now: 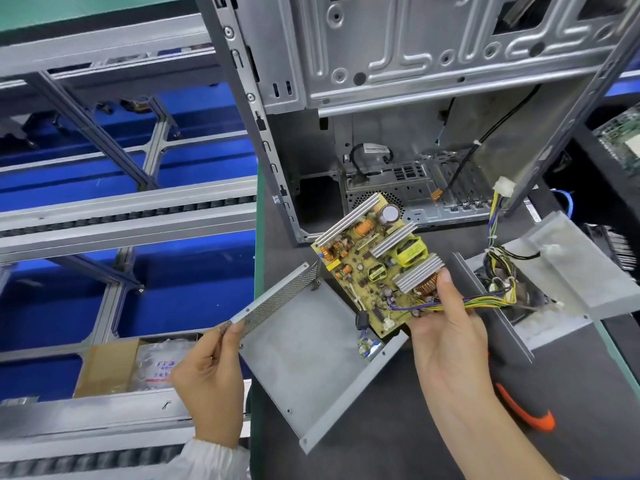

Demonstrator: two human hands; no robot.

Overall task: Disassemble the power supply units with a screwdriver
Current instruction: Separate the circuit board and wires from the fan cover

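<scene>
Yellow circuit board (pixel 372 268) with copper coils, grey perforated casing (pixel 301 344), blue bins (pixel 194 292), orange-black tool handle (pixel 526 410)

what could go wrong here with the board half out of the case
The wire bundle still runs from the board to the cover on the table; pulling further may strain the solder joints. The black lead also ties the board to the case, so lifting could snag it. The left hand pinches the thin mesh wall, whose edge might cut.
</scene>
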